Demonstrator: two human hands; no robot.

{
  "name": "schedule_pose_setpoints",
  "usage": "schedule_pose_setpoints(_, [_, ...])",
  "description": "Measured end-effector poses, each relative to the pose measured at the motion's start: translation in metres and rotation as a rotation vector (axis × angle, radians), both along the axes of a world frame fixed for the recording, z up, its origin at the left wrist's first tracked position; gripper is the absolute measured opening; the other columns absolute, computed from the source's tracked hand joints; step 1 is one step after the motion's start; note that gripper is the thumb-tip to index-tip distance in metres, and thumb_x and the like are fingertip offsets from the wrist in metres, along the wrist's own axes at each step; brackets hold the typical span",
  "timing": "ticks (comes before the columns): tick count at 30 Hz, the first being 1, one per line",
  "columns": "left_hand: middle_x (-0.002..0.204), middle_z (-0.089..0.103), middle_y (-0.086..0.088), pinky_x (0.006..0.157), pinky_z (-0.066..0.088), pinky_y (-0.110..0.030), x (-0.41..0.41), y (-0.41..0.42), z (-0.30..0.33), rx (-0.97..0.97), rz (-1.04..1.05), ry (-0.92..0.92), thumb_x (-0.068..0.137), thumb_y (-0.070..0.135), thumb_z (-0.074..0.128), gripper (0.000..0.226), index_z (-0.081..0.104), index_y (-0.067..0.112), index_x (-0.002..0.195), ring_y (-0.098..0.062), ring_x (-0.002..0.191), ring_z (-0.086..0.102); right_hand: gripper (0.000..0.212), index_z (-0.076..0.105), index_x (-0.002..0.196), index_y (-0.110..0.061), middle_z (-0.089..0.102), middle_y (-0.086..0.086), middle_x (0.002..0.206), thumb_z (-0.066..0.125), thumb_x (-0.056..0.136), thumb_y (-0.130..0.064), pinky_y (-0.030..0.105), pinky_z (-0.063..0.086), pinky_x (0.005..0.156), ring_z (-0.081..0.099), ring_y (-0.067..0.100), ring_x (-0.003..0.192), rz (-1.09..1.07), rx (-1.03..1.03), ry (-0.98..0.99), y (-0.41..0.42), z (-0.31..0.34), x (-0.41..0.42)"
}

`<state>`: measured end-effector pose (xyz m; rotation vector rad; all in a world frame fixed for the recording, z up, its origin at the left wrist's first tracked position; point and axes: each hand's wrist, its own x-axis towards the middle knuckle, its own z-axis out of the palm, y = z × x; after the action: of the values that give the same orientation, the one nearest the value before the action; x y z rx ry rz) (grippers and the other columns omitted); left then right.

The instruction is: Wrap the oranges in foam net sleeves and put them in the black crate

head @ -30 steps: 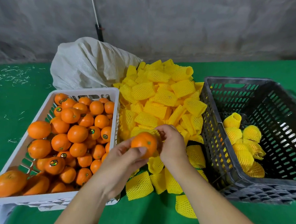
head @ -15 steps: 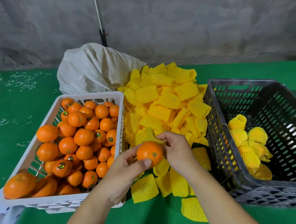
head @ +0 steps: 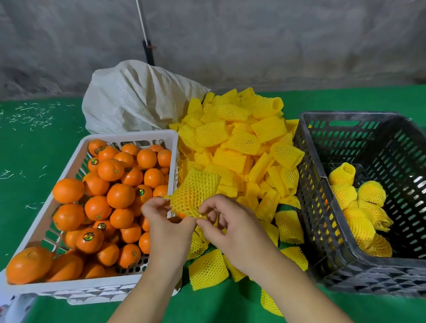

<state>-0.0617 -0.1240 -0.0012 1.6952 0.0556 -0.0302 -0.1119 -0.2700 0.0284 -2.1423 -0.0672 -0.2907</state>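
My left hand (head: 167, 225) and my right hand (head: 235, 229) each pinch an edge of one yellow foam net sleeve (head: 195, 191) and hold it up, spread out, between the two crates. Under the sleeve, between my hands, only a sliver of an orange (head: 181, 215) shows. A white crate (head: 130, 136) on the left is full of bare oranges (head: 120, 195). The black crate (head: 313, 193) on the right holds several wrapped oranges (head: 360, 222) at its near left side.
A large pile of loose yellow sleeves (head: 241, 143) lies between the crates and spills toward me. A white sack (head: 135, 98) sits behind the white crate, with a thin pole (head: 147, 47) against the grey wall. Green cloth covers the table.
The orange that my left hand held up in plain view is now mostly hidden. Both hands have lifted a sleeve from the pile and spread it over the orange.
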Motion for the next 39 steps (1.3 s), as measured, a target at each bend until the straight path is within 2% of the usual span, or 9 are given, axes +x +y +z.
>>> schedule_pose_setpoints(6, [0.119, 0.071, -0.008, 0.093, 0.058, -0.047, -0.003, -0.004, 0.006, -0.316, -0.11, 0.186, 0.082, 0.034, 0.077, 0.058, 0.052, 0.039, 0.134, -0.026, 0.109, 0.072, 0.069, 0.032, 0.141, -0.039, 0.034, -0.014, 0.128, 0.075, 0.087, -0.03, 0.025, 0.05, 0.089, 0.046, 0.011, 0.12, -0.002, -0.136, -0.117, 0.013, -0.014, -0.003])
schedule_pose_setpoints(10, [0.138, 0.067, -0.016, 0.107, 0.054, -0.05, -0.007, -0.002, 0.009, -0.449, -0.404, 0.145, 0.105, 0.023, 0.04, 0.043, 0.065, 0.02, 0.14, -0.032, 0.129, 0.063, 0.073, 0.031, 0.144, -0.043, 0.03, -0.013, 0.135, 0.078, 0.089, -0.032, 0.028, 0.058, 0.085, 0.049, 0.009, 0.12, -0.11, -0.006, -0.127, 0.013, -0.018, 0.001])
schedule_pose_setpoints(15, [0.128, 0.074, -0.002, 0.106, 0.052, -0.05, -0.006, 0.003, 0.002, -0.161, -0.256, 0.206, 0.113, 0.048, 0.037, 0.046, 0.071, 0.022, 0.131, -0.02, 0.121, 0.068, 0.078, 0.04, 0.149, -0.04, 0.034, -0.019, 0.131, 0.073, 0.082, -0.061, 0.0, 0.039, 0.091, 0.042, -0.006, 0.124, -0.151, 0.121, -0.071, -0.002, -0.008, 0.005])
schedule_pose_setpoints(19, [0.076, 0.057, -0.011, 0.066, 0.042, -0.045, -0.01, 0.002, 0.006, 0.095, -0.186, -0.113, 0.103, 0.05, 0.041, 0.05, 0.062, 0.007, 0.087, -0.017, 0.072, 0.055, 0.075, 0.052, 0.139, -0.033, 0.037, -0.016, 0.126, 0.08, 0.074, -0.059, 0.004, 0.043, 0.089, 0.048, 0.0, 0.121, -0.203, 0.166, -0.049, -0.008, -0.008, 0.008])
schedule_pose_setpoints(24, [0.103, 0.063, 0.007, 0.08, 0.046, -0.021, -0.017, -0.003, 0.008, 0.311, -0.093, -0.442, 0.109, 0.027, 0.05, 0.033, 0.072, 0.019, 0.133, -0.012, 0.098, 0.061, 0.067, 0.043, 0.123, -0.039, 0.054, -0.014, 0.123, 0.091, 0.077, -0.026, 0.024, 0.059, 0.081, 0.061, 0.006, 0.11, -0.368, 0.537, -0.052, 0.006, -0.018, 0.011])
schedule_pose_setpoints(29, [0.112, 0.055, 0.006, 0.091, 0.044, -0.015, -0.02, -0.007, 0.005, 0.325, -0.102, -0.54, 0.106, 0.012, 0.058, 0.034, 0.069, 0.022, 0.136, -0.012, 0.109, 0.057, 0.078, 0.033, 0.118, -0.045, 0.046, -0.008, 0.118, 0.089, 0.076, -0.013, 0.022, 0.053, 0.066, 0.056, 0.005, 0.099, -0.343, 0.506, -0.033, 0.013, -0.022, 0.019])
schedule_pose_setpoints(32, [0.115, 0.056, 0.009, 0.087, 0.045, -0.019, -0.018, -0.005, 0.004, 0.282, -0.139, -0.5, 0.103, 0.007, 0.061, 0.039, 0.063, 0.037, 0.127, -0.014, 0.108, 0.058, 0.091, 0.033, 0.137, -0.052, 0.034, -0.011, 0.136, 0.088, 0.069, -0.029, 0.017, 0.051, 0.087, 0.046, 0.001, 0.121, -0.287, 0.484, 0.031, 0.005, -0.018, 0.018])
schedule_pose_setpoints(35, [0.113, 0.056, 0.013, 0.084, 0.05, -0.029, -0.016, -0.009, 0.002, 0.244, -0.173, -0.467, 0.101, 0.015, 0.06, 0.032, 0.063, 0.037, 0.123, -0.017, 0.108, 0.059, 0.086, 0.034, 0.139, -0.068, 0.029, -0.017, 0.149, 0.078, 0.066, -0.057, 0.036, 0.053, 0.101, 0.047, 0.014, 0.136, -0.078, 0.75, 0.173, -0.001, -0.013, 0.012])
schedule_pose_setpoints(39, [0.124, 0.056, 0.005, 0.096, 0.053, -0.031, -0.016, -0.012, 0.004, 0.135, -0.469, -0.447, 0.101, 0.025, 0.064, 0.033, 0.07, 0.027, 0.134, -0.025, 0.12, 0.061, 0.079, 0.044, 0.14, -0.062, 0.055, -0.015, 0.146, 0.08, 0.07, -0.072, 0.03, 0.055, 0.092, 0.061, 0.006, 0.126, -0.099, 0.961, 0.168, -0.011, -0.008, 0.014])
